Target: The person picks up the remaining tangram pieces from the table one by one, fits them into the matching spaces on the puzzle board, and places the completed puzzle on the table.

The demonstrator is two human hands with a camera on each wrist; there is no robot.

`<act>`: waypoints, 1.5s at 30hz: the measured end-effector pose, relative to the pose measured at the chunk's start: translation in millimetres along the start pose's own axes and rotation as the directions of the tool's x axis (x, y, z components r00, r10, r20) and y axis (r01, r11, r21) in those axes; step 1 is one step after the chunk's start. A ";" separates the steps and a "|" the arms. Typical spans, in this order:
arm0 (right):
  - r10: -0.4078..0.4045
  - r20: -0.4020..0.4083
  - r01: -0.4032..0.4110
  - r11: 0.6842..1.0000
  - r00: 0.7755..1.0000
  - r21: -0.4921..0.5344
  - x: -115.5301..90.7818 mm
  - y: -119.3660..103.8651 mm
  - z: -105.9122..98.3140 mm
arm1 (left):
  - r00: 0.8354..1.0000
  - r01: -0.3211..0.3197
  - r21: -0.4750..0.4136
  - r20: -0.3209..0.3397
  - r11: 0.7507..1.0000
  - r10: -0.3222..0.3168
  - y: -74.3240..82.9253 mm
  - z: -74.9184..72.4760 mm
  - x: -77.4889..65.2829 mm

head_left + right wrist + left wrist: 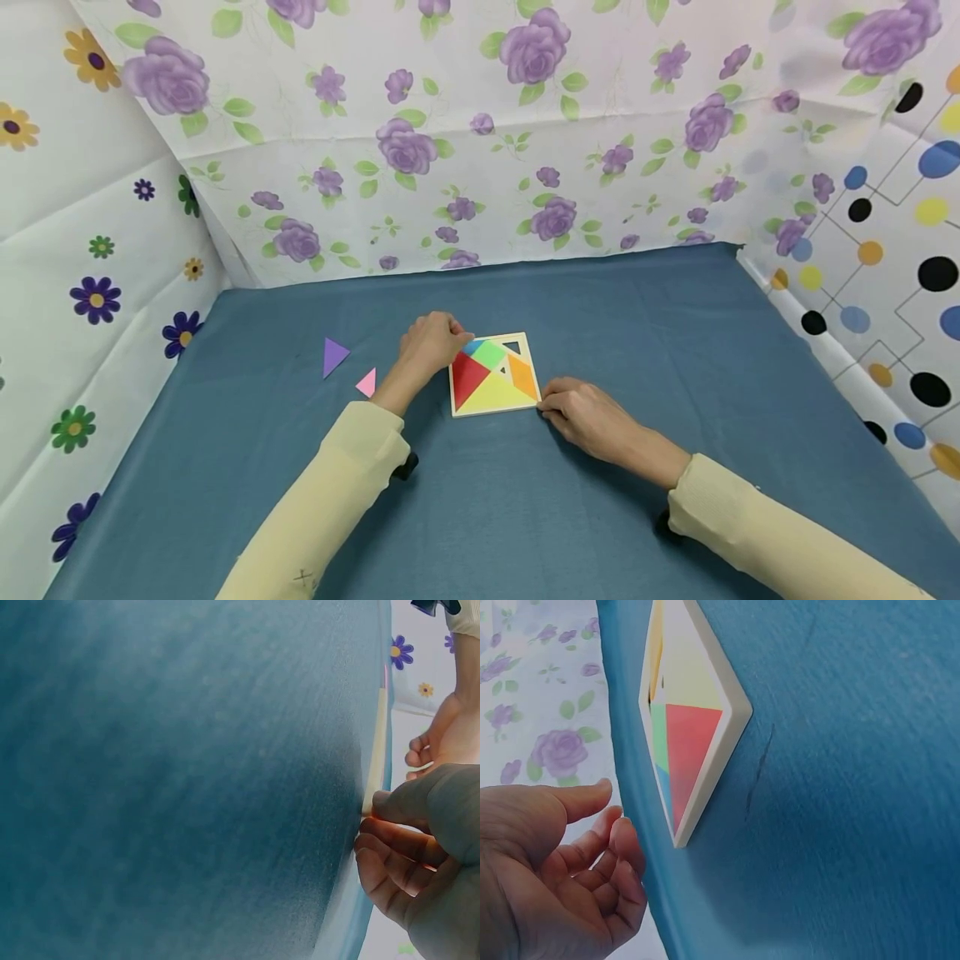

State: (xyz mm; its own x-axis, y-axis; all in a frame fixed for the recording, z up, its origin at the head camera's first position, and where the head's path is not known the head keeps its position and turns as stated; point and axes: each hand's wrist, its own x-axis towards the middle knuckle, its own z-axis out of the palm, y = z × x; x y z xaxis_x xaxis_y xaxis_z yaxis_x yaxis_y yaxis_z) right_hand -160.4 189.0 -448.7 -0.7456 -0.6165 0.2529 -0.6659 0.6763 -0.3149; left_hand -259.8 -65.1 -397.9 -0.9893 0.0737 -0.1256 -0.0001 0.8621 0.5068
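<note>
A square wooden tangram board (495,412) lies on the cloth, holding red (470,379), yellow (497,397), orange (522,377), green (490,355) and blue (472,347) pieces. Two triangular gaps show dark cloth or white in it. My left hand (433,342) is at the board's far left corner, beside the blue piece; in the left wrist view its fingers (626,844) are loosely bent, thumb apart, with nothing between them. With thumb and fingers, my right hand (588,417) pinches the near right corner of the board, whose edge (376,750) appears in the right wrist view.
Left of the board, a purple triangle (334,357) and a smaller pink triangle (367,382) lie on the blue cloth (480,517). The pink one is close to my left wrist. Flowered sheets (480,192) hang behind, with patterned ones at both sides.
</note>
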 end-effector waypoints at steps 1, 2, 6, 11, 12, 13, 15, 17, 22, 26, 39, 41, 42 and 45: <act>0.002 0.002 -0.002 1.000 1.000 -0.002 0.0 -0.2 0.0 | 1.000 -0.005 -0.011 -0.004 1.000 0.005 -0.6 -1.6 -1.8; 0.005 0.005 -0.005 1.000 1.000 -0.003 0.1 -0.7 -0.2 | 1.000 -0.010 -0.021 -0.008 1.000 0.010 -1.4 -3.2 -3.6; 0.009 0.007 -0.009 1.000 1.000 -0.008 0.3 -1.1 0.3 | 0.999 -0.036 -0.046 -0.020 0.998 0.035 -7.6 -11.3 -9.9; 0.004 0.003 -0.004 1.000 1.000 -0.005 0.5 -0.7 0.4 | 0.998 -0.063 -0.058 -0.032 0.996 0.061 -20.7 -21.1 -15.5; 0.004 0.004 -0.004 1.000 1.000 -0.004 0.5 -0.6 0.3 | 0.997 -0.063 -0.058 -0.037 0.996 0.061 -23.4 -22.4 -16.2; 0.003 0.004 -0.003 1.000 1.000 -0.002 0.5 -0.4 0.2 | 0.997 -0.064 -0.058 -0.041 0.996 0.062 -26.1 -23.7 -16.8; 0.005 0.006 -0.005 1.000 1.000 -0.001 0.6 -0.2 0.1 | 0.997 -0.067 -0.057 -0.049 0.996 0.064 -30.6 -26.0 -18.6; 0.007 0.006 -0.007 1.000 1.000 -0.001 0.7 0.2 0.2 | 0.996 -0.071 -0.056 -0.056 0.996 0.068 -34.6 -28.2 -20.3; 0.002 0.001 -0.002 1.000 1.000 -0.004 0.9 0.7 0.4 | 0.996 -0.063 -0.054 -0.069 0.997 0.060 -39.6 -33.7 -28.1; -0.003 0.001 0.003 1.000 1.000 -0.005 0.5 0.4 0.9 | 0.996 -0.053 -0.047 -0.080 0.997 0.049 -43.1 -37.0 -35.2; 0.006 0.001 -0.006 1.000 1.000 -0.003 0.6 -0.1 2.5 | 0.994 -0.066 -0.031 -0.090 0.997 0.063 -71.3 -38.2 -49.8; 0.006 0.000 -0.006 1.000 1.000 -0.005 0.7 0.1 2.9 | 0.994 -0.062 -0.032 -0.091 0.998 0.058 -74.3 -38.7 -51.5; 0.006 0.000 -0.006 1.000 1.000 -0.006 0.8 0.3 3.1 | 0.994 -0.059 -0.032 -0.094 0.998 0.055 -75.7 -38.8 -52.4; 0.001 -0.004 -0.001 1.000 1.000 -0.009 0.5 0.6 3.8 | 0.993 -0.053 -0.029 -0.103 0.998 0.050 -79.9 -39.3 -54.6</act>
State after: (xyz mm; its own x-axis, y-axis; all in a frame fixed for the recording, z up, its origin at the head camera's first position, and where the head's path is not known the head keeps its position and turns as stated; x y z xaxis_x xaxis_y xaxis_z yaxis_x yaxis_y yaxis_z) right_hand -161.1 187.6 -452.2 -0.7462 -0.6144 0.2563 -0.6655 0.6805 -0.3065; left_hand -211.4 -157.7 -398.1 -0.9979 0.0645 -0.0115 0.0482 0.8418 0.5376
